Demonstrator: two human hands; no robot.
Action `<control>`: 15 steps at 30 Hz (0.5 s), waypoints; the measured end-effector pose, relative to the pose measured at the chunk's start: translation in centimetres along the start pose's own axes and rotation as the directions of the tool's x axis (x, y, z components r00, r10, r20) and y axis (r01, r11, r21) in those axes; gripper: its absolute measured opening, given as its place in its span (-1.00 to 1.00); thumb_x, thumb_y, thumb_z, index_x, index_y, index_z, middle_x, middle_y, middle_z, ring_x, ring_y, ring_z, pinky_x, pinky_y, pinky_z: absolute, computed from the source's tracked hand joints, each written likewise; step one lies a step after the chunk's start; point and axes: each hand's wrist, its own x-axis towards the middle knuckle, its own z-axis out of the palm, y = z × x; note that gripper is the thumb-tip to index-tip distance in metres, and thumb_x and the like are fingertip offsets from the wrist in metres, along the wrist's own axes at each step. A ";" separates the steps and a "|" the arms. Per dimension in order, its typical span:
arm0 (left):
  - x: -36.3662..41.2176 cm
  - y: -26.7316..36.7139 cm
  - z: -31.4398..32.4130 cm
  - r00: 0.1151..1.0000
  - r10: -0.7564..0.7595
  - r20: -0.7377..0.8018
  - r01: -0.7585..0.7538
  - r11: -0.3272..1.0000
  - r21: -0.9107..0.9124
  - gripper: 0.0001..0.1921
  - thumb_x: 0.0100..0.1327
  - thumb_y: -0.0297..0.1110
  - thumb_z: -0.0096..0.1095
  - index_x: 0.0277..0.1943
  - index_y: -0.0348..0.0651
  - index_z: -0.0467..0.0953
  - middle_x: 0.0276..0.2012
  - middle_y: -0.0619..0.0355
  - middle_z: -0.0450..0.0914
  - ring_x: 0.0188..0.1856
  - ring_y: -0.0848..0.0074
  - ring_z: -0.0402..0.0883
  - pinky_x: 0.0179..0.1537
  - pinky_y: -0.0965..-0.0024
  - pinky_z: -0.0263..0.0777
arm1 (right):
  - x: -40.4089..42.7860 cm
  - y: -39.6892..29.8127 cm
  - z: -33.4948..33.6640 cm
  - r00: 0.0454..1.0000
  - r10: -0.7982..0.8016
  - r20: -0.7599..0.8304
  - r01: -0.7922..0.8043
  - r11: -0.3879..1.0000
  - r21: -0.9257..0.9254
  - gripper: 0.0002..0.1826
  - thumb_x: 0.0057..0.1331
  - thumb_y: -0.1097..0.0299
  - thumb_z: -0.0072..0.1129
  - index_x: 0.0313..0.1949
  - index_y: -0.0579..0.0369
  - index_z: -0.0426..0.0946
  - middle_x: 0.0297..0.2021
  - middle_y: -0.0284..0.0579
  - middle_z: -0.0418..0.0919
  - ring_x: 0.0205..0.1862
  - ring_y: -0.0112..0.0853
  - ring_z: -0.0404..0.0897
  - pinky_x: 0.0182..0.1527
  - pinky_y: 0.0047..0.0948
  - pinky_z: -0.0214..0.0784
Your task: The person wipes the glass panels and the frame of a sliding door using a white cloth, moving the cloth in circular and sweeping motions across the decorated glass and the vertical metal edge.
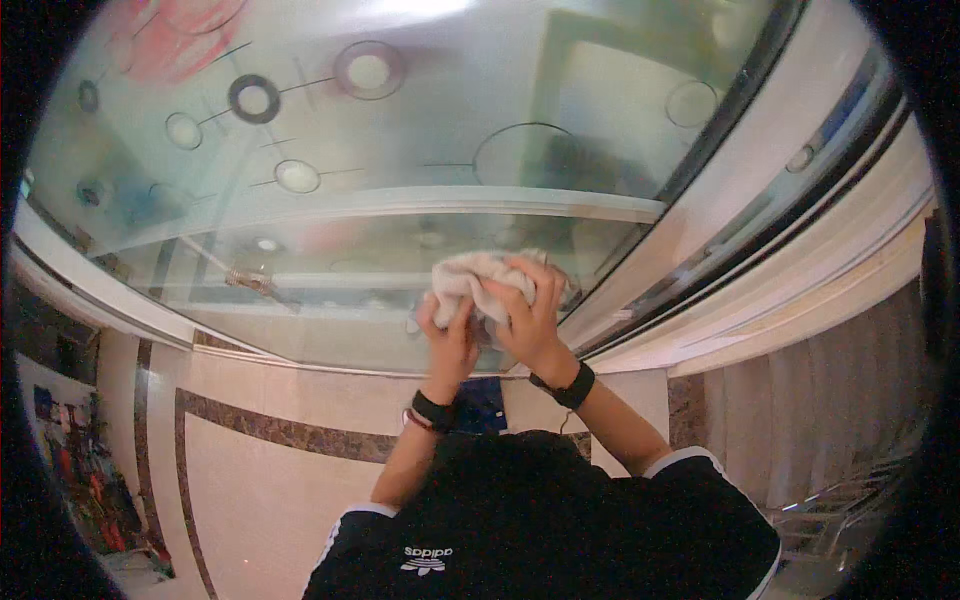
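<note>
A crumpled whitish cloth (pixel 476 281) is bunched between my two hands, in front of a large glass pane (pixel 360 330). My right hand (pixel 536 311) spreads its fingers over the right side of the cloth and grips it. On the cloth's lower left, my left hand (pixel 448 341) pinches the edge between thumb and fingers. The cloth appears to touch the glass, though its far side is hidden. Circles and thin lines decorate the upper glass, with dark rings (pixel 254 99) among them.
A white frame post (pixel 720 165) bounds the glass on the right. Across the pane runs a pale horizontal bar (pixel 450 201). Below lies a cream tiled floor (pixel 285 510) with brown marbled strips (pixel 300 435). Metal rails (pixel 840 517) stand at the lower right.
</note>
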 end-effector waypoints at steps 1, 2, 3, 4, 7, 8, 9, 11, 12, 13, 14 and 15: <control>2.5 0.6 -1.5 0.994 0.037 -0.104 -0.037 0.999 0.001 -0.34 -0.14 -0.72 0.11 0.14 -0.05 0.42 0.15 -0.10 0.07 0.18 0.01 0.13 0.19 0.10 0.09 | 2.4 -0.8 -0.2 0.999 -0.019 -0.030 0.019 1.000 0.020 -0.55 -0.06 0.52 0.10 -0.10 -0.09 0.50 0.02 -0.02 0.29 0.06 -0.07 0.24 0.10 -0.13 0.06; 4.7 1.3 -3.1 0.977 0.071 -0.203 -0.071 0.997 0.006 -0.33 -0.16 -0.70 0.09 0.13 -0.04 0.43 0.15 -0.08 0.10 0.16 0.04 0.16 0.19 0.12 0.08 | 4.5 -1.7 -0.5 0.998 -0.033 -0.057 0.035 0.999 0.041 -0.53 -0.07 0.54 0.08 -0.09 -0.08 0.49 0.02 0.02 0.27 0.06 -0.05 0.23 0.10 -0.14 0.05; 6.8 2.5 -4.7 0.976 0.058 -0.210 -0.056 0.998 0.015 -0.33 -0.16 -0.70 0.09 0.13 -0.04 0.43 0.15 -0.08 0.10 0.16 0.04 0.16 0.19 0.12 0.08 | 6.5 -2.4 -1.3 0.998 -0.040 -0.045 0.042 0.998 0.054 -0.53 -0.07 0.54 0.08 -0.09 -0.08 0.49 0.02 0.02 0.27 0.06 -0.05 0.23 0.10 -0.14 0.05; 8.8 3.5 -6.6 0.969 0.102 -0.226 -0.093 0.994 0.050 -0.37 -0.16 -0.67 0.11 0.10 -0.04 0.47 0.14 -0.08 0.12 0.15 0.07 0.17 0.17 0.14 0.08 | 8.3 -3.3 -1.9 0.995 -0.051 -0.082 0.056 0.996 0.070 -0.53 -0.07 0.54 0.08 -0.08 -0.07 0.49 0.02 0.03 0.26 0.07 -0.06 0.22 0.10 -0.14 0.05; 10.1 3.1 -8.7 0.960 0.197 -0.198 -0.182 0.979 0.091 -0.42 -0.17 -0.62 0.16 0.03 -0.03 0.53 0.12 -0.08 0.17 0.14 0.10 0.19 0.15 0.17 0.09 | 9.4 -4.5 -1.3 0.983 -0.043 -0.179 0.057 0.995 0.078 -0.54 -0.05 0.54 0.08 -0.07 -0.05 0.48 0.02 0.04 0.25 0.08 -0.07 0.22 0.11 -0.14 0.03; 10.3 2.7 -9.1 0.958 0.236 -0.162 -0.223 0.970 0.094 -0.45 -0.18 -0.60 0.18 0.00 -0.03 0.56 0.11 -0.08 0.20 0.13 0.10 0.20 0.15 0.17 0.09 | 9.3 -4.7 -0.7 0.973 -0.029 -0.229 0.047 0.996 0.073 -0.55 -0.03 0.53 0.09 -0.07 -0.04 0.47 0.02 0.04 0.24 0.09 -0.07 0.21 0.11 -0.15 0.03; 9.8 1.9 -9.0 0.956 0.242 -0.164 -0.229 0.969 0.097 -0.45 -0.18 -0.60 0.18 0.00 -0.03 0.56 0.11 -0.08 0.20 0.13 0.10 0.20 0.15 0.17 0.09 | 8.7 -4.8 0.1 0.971 -0.033 -0.236 0.051 0.996 0.074 -0.55 -0.03 0.53 0.09 -0.07 -0.04 0.47 0.02 0.04 0.24 0.09 -0.07 0.21 0.11 -0.15 0.03; 6.7 -0.7 -7.8 0.972 0.206 -0.110 -0.198 0.977 0.080 -0.49 -0.16 -0.61 0.19 -0.04 -0.04 0.59 0.10 -0.09 0.22 0.11 0.10 0.22 0.16 0.17 0.09 | 5.9 -4.8 2.2 0.988 -0.020 -0.151 0.016 1.000 -0.023 -0.58 0.01 0.50 0.13 -0.07 -0.08 0.48 0.02 -0.01 0.26 0.08 -0.09 0.22 0.14 -0.15 0.03; 4.9 -2.4 -7.2 0.973 0.202 -0.114 -0.193 0.978 0.081 -0.49 -0.16 -0.61 0.19 -0.04 -0.04 0.59 0.10 -0.09 0.22 0.11 0.10 0.22 0.16 0.17 0.09 | 4.7 -4.8 3.5 0.989 -0.023 -0.146 0.020 1.000 -0.021 -0.58 0.01 0.50 0.13 -0.07 -0.08 0.48 0.02 -0.01 0.26 0.08 -0.09 0.22 0.14 -0.15 0.03; 2.9 -4.2 -6.7 0.985 0.136 -0.103 -0.130 0.990 0.063 -0.49 -0.15 -0.63 0.20 -0.03 -0.05 0.57 0.09 -0.09 0.23 0.11 0.10 0.23 0.15 0.18 0.11 | 3.4 -4.9 4.9 0.996 -0.048 -0.075 0.048 0.999 -0.005 -0.59 0.02 0.48 0.16 -0.08 -0.12 0.48 0.02 -0.05 0.27 0.09 -0.10 0.20 0.14 -0.15 0.03; 1.4 -5.2 -6.7 0.994 0.070 -0.088 -0.067 0.997 0.040 -0.48 -0.13 -0.65 0.20 -0.01 -0.07 0.56 0.08 -0.09 0.24 0.11 0.09 0.24 0.15 0.18 0.13 | 2.3 -5.1 5.9 0.997 -0.071 -0.002 0.071 0.997 0.008 -0.60 0.03 0.47 0.18 -0.08 -0.15 0.49 0.03 -0.10 0.28 0.10 -0.12 0.19 0.15 -0.15 0.02; 0.5 -6.0 -7.3 0.994 0.064 -0.085 -0.062 0.997 0.035 -0.48 -0.13 -0.65 0.20 -0.01 -0.07 0.56 0.08 -0.09 0.24 0.11 0.09 0.24 0.15 0.18 0.13 | 1.4 -5.5 7.0 0.998 -0.068 0.005 0.068 0.998 0.005 -0.60 0.03 0.47 0.18 -0.08 -0.15 0.49 0.03 -0.10 0.28 0.10 -0.12 0.19 0.15 -0.15 0.02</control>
